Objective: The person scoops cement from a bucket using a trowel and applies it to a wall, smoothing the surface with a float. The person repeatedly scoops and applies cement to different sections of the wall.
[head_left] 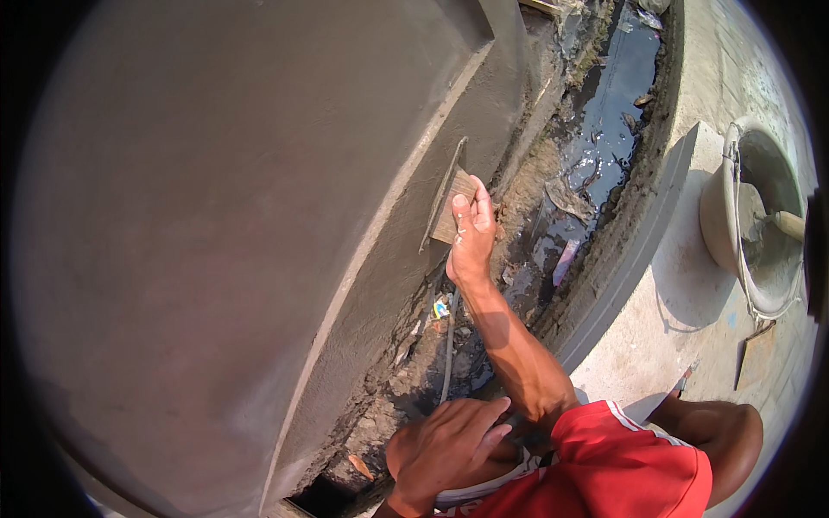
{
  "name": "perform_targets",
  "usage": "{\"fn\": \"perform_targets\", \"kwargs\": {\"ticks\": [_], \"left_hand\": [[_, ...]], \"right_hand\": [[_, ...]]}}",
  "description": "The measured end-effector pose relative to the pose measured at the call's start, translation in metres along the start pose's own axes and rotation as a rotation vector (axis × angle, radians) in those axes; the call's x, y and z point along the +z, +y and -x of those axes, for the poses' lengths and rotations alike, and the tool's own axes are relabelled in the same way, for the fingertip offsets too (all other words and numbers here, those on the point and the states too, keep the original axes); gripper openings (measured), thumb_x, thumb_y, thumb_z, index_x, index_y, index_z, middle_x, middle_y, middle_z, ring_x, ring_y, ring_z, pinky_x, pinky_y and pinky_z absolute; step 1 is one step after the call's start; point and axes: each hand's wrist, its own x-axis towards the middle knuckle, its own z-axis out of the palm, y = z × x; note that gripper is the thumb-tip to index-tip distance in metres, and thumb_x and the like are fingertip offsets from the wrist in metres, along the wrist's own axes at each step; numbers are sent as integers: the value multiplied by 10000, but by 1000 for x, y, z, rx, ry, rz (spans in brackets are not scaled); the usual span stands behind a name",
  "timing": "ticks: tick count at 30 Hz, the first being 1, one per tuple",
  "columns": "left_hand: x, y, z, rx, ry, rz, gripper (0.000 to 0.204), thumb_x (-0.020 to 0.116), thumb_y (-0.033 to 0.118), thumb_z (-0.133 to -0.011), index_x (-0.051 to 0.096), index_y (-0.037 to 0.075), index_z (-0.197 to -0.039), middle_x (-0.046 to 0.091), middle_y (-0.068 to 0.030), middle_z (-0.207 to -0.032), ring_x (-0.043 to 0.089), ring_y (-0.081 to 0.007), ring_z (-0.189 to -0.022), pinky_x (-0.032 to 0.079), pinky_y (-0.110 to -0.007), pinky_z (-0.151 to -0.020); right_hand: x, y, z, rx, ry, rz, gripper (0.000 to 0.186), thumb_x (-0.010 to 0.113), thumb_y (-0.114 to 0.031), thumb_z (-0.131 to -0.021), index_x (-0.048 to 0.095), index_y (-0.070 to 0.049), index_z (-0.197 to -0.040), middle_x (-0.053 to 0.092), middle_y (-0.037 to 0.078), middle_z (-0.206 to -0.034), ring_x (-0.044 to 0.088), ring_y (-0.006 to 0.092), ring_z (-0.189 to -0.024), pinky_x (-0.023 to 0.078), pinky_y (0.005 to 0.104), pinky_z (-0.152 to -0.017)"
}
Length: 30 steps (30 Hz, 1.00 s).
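My right hand (471, 233) is closed round the wooden back of a flat float (442, 224), which is held against the wet-looking grey plastered surface (462, 129), just right of a pale raised ridge (380, 220). A large smooth grey plastered area (199, 224) fills the left of the view. Low in the picture, my left hand (445, 445) rests over my bent leg, its fingers loosely stretched out with nothing in them.
A drain channel (617, 95) with dark water, rubble and litter runs beside the plaster. On the concrete ledge (643, 337) at right stand a bucket (721, 224) with a trowel (787, 224) inside and a small board (756, 354). A grey pipe (447, 363) lies in the channel.
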Motion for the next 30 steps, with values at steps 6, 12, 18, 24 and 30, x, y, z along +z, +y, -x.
{"fn": "perform_targets", "kwargs": {"ticks": [6, 12, 18, 24, 30], "left_hand": [[3, 1, -1, -4, 0, -19, 294, 703, 201, -839, 657, 24, -1070, 687, -109, -921, 667, -279, -841, 531, -353, -746], [-1, 6, 3, -85, 34, -67, 293, 716, 219, -829, 668, 59, -1070, 690, -89, -911, 667, -275, -823, 534, -349, -718], [5, 1, 1, -27, 16, -27, 300, 730, 209, -815, 673, 78, -1078, 688, -92, -891, 666, -269, -798, 533, -338, -681], [0, 13, -17, -41, -24, -31, 296, 731, 191, -814, 665, 51, -1066, 677, -103, -868, 655, -281, -784, 523, -338, -697], [6, 0, -23, 11, -40, -3, 312, 722, 194, -825, 650, 31, -1082, 675, -118, -891, 653, -294, -797, 524, -355, -712]], "right_hand": [[42, -32, 76, 36, -290, 239, 582, 600, -269, -963, 395, 53, -1403, 528, 170, -1306, 500, 216, -1210, 363, 346, -1054], [8, -44, 57, 119, -168, -248, 598, 579, -260, -986, 329, 35, -1443, 536, 110, -1322, 518, 171, -1198, 396, 328, -1036], [-118, 1, -81, 211, 383, -202, 540, 566, -261, -985, 373, -44, -1440, 528, 88, -1363, 525, 258, -1222, 442, 449, -1019], [-137, 36, -131, 329, 471, -161, 546, 605, -191, -961, 391, 4, -1424, 533, 88, -1357, 511, 228, -1233, 411, 382, -1047], [-44, 4, -78, 91, 132, -74, 518, 571, -175, -981, 364, -3, -1424, 570, 100, -1252, 540, 174, -1120, 443, 330, -968]]}}
